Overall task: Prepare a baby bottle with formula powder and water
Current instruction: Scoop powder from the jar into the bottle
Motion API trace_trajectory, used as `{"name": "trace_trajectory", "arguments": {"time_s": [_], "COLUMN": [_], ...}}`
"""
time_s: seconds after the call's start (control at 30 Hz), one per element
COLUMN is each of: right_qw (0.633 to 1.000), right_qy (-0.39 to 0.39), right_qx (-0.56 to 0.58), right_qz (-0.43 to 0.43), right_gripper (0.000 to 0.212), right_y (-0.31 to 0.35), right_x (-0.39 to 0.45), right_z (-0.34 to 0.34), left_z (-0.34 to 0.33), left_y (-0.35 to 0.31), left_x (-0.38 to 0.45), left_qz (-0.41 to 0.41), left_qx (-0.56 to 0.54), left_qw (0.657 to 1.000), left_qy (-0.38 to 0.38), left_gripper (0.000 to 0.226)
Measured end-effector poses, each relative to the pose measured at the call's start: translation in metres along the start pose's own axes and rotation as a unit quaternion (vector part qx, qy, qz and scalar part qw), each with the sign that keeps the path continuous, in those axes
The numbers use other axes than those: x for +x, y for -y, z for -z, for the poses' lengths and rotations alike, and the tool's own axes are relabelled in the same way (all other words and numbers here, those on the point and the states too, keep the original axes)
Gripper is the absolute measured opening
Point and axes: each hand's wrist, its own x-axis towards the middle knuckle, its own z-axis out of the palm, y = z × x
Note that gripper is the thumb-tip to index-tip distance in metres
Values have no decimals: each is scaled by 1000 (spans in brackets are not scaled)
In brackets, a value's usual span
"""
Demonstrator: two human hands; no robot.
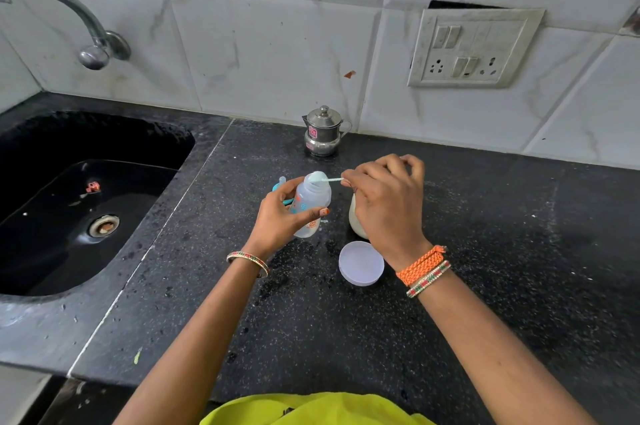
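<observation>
At frame centre we see the left hand point(277, 217) wrapped around the tilted baby bottle point(310, 205), wrist bent inward. The right hand point(384, 203) — fingers pinching a scoop point(327, 179) — arches over the bottle's mouth.

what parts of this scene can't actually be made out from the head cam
Head view, not readable:
- Formula container: mostly hidden behind the right hand; contents unseen.
- Scoop over the bottle mouth: powder amount too small to judge.
- Bottle cap: mostly hidden behind the left hand and bottle.
- Tap: spout cut off by the left edge.
</observation>
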Motion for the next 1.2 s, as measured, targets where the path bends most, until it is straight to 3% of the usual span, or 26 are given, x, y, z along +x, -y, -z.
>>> {"name": "trace_trajectory", "arguments": {"time_s": [0.27,0.5,0.63,0.73,0.83,1.0,1.2], "right_qw": [999,997,972,908,865,862,879], "right_qy": [-17,-12,-23,-20,-20,-58,22], "right_qx": [30,65,170,291,325,283,221], "right_qz": [11,-34,-162,-300,-381,-416,-421], "right_gripper": [15,16,9,13,17,17,14], "right_y": [0,-1,-8,-19,-33,-61,-73], "right_x": [-4,-6,-2,0,-4,-16,-32], "right_z": [-10,-11,-12,-13,-10,1,-4], "left_z": [2,2,2,2,-3,-8,-10], "left_y": [3,-4,-5,0,4,12,18], "left_x": [-1,-1,-1,-1,-2,-6,-12], "left_qz": [6,1,10,19,37,63,74], "left_qx": [4,0,-11,-5,-7,-15,-33], "left_qw": [1000,1000,1000,1000,999,997,996], "left_qy": [-12,-25,-23,-9,12,42,34], "left_gripper": [59,55,53,60,68,59,51]}}
